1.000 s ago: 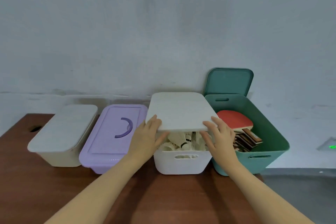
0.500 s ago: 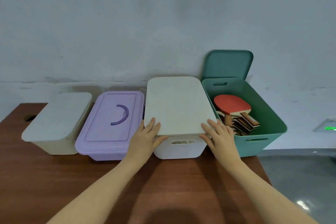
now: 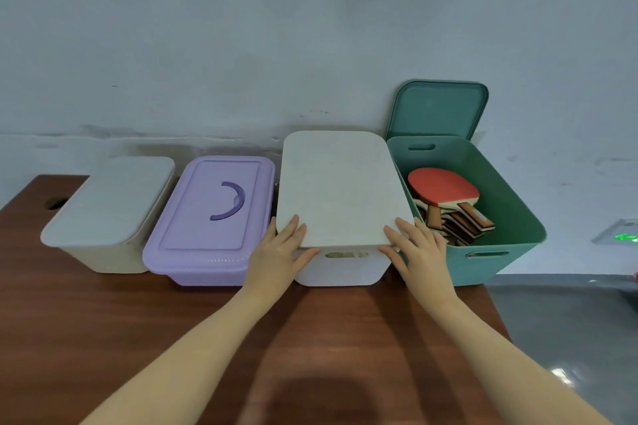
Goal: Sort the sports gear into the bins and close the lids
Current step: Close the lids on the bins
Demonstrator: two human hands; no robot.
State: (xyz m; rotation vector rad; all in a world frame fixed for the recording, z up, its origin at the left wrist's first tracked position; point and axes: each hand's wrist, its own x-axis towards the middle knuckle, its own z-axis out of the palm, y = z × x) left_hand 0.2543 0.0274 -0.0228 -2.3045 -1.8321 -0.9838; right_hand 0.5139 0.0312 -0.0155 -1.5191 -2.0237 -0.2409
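Both hands gripped white lid [image 3: 336, 188] lying flat atop white bin [image 3: 341, 267] on counter [image 3: 103, 321]: left hand [image 3: 278, 250] at near-left corner, right hand [image 3: 419, 248] at near-right corner. Right of white bin: green bin [image 3: 497, 217] open, paddles [image 3: 445, 198] inside, green lid [image 3: 436, 110] propped behind.

Two bare forearms reach into view from the bottom edge, with no sleeves on either as far as they show. The left hand [image 3: 276, 252] and the right hand [image 3: 419, 252] wear no gloves, rings, watch or wristband. The fingernails look short and unpainted.
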